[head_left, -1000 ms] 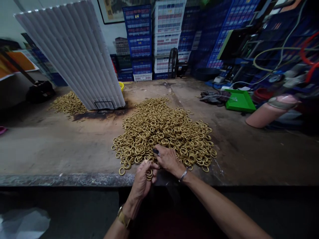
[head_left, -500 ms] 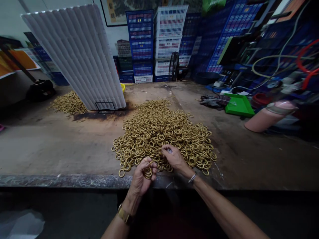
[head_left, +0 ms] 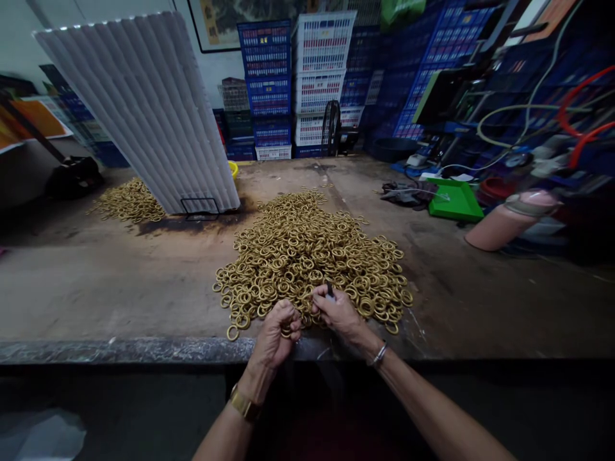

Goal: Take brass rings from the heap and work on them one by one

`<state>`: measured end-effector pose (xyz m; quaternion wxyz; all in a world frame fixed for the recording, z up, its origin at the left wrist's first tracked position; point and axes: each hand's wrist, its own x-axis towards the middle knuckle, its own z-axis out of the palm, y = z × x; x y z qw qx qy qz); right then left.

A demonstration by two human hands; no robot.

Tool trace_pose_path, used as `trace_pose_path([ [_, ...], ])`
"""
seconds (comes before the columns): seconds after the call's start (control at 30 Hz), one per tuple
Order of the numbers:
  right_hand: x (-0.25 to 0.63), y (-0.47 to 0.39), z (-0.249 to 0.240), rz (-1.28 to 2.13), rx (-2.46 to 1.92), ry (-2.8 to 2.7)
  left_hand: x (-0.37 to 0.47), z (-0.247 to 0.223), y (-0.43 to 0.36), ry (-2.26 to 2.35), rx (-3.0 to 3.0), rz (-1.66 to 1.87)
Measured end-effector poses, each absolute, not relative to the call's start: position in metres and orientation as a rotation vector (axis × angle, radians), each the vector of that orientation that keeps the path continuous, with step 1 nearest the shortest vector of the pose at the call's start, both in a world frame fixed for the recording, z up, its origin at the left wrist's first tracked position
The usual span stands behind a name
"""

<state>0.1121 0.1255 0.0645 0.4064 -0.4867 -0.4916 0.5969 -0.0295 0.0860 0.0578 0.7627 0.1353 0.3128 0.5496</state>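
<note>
A broad heap of brass-coloured rings (head_left: pixel 307 250) lies on the worktable in front of me. At the heap's near edge, my left hand (head_left: pixel 275 333) is closed with curled fingers around a few of these rings, mostly hidden by the fingers. Just to its right, my right hand (head_left: pixel 340 315) is closed in a pinch over the rings. A small dark, stick-like object (head_left: pixel 329 289) with a pale part pokes up from its grip; its exact kind is unclear. Whether a ring is also between those fingertips I cannot tell.
A tall ribbed white panel (head_left: pixel 144 109) leans on a black wire stand (head_left: pixel 200 208), with a second ring pile (head_left: pixel 129 202) behind it. To the right are a green tray (head_left: pixel 454 200), dark gloves (head_left: pixel 406 193) and a pink bottle (head_left: pixel 509 221). Stacked crates (head_left: pixel 319 45) stand behind.
My left fingers have curled further over the rings, hiding most of them. The right hand has turned slightly, so the dark object in it now shows. The whole view has shifted a little.
</note>
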Motion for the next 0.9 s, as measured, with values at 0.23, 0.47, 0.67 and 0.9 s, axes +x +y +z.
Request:
trace_pose_path([
  [0.23,0.109,0.124,0.061,1.506,-1.188,-1.278,-0.028,0.063,0.085,0.716,0.326,1.117],
  [0.47,0.104,0.12,0.055,1.459,-1.22,-1.32,-0.022,0.063,0.084,0.752,0.397,1.184],
  [0.67,0.104,0.12,0.061,1.362,-1.283,-1.474,-0.02,0.056,0.083,0.867,0.523,1.244],
  [0.9,0.103,0.122,0.071,1.107,-1.324,-1.753,-0.018,0.054,0.082,1.159,0.848,1.249],
])
